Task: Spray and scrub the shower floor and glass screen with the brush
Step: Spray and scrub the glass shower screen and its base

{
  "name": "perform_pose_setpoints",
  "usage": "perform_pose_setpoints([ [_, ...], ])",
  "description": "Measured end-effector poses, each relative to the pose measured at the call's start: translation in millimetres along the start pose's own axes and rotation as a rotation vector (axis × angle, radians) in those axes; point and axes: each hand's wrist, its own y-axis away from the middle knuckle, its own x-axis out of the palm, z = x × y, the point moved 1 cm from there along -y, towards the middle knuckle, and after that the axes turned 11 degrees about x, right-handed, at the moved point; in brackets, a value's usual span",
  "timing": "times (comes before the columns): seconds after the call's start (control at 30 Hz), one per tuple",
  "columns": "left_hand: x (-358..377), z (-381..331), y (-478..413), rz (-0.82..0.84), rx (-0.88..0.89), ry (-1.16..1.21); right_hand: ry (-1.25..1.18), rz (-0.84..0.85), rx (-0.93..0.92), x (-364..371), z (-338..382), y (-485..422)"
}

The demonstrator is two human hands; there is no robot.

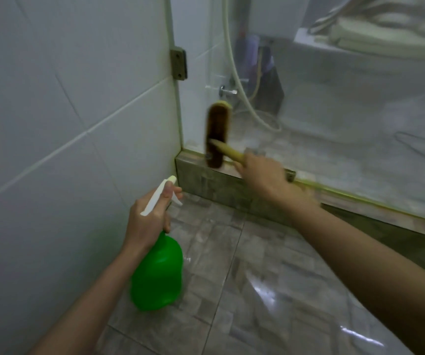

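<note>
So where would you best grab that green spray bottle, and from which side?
Grip the bottle by its narrow neck, just under the white trigger head, as the left hand does now. Come from behind, opposite the nozzle, so a finger lands on the trigger. The green body is wide and round, probably too fat for a sure one-handed grip.

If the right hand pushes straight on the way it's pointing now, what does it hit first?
Likely the glass screen just above the tiled curb: the right hand points the brush at it near its left edge. Blur hides whether the bristles already touch.
</note>
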Motion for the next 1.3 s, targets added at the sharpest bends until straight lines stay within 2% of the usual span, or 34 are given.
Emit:
perform_pose_setpoints([
  [0.07, 2, 1, 2, 0.0, 0.007, -0.015, 0.031, -0.013, -0.106, 1, 53, -21],
  [0.13, 6, -1, 3, 0.0, 0.006, -0.011, 0.067, -0.004, -0.156, 0, 65, -29],
  [0.23, 14, -5, 4, -0.004, -0.013, 0.023, 0.092, -0.02, -0.142, -10, -1, -16],
  [0.33, 22, -8, 6, 0.019, 0.002, 0.031, 0.219, -0.001, -0.028, -35, -90, 18],
  [0.4, 29, -9, 8, 0.047, 0.008, 0.029, 0.328, -0.003, -0.017, -48, -107, 24],
  [0.57, 49, -19, 12, 0.091, 0.036, 0.012, 0.179, 0.03, -0.158, -21, -20, -9],
  [0.63, 56, -25, 14, 0.093, 0.042, 0.014, 0.195, 0.036, -0.187, -28, -23, -12],
  [0.73, 64, -35, 19, 0.092, 0.051, 0.011, 0.26, 0.049, -0.128, -51, -99, 12],
  [0.87, 74, -45, 24, 0.043, 0.049, 0.066, 0.357, 0.03, 0.123, -68, -211, 78],
  [0.93, 83, -48, 26, 0.068, 0.033, 0.067, 0.327, 0.015, 0.134, -57, -218, 81],
  [1.1, 116, -55, 28, 0.155, 0.061, 0.083, 0.247, -0.029, 0.014, -38, -179, 53],
  [1.2, 138, -56, 26, 0.188, 0.08, 0.106, 0.229, -0.024, 0.09, -35, -242, 72],
  [1.3, 159, -56, 22, 0.227, 0.101, 0.097, 0.08, -0.09, 0.253, -27, -331, 118],
])
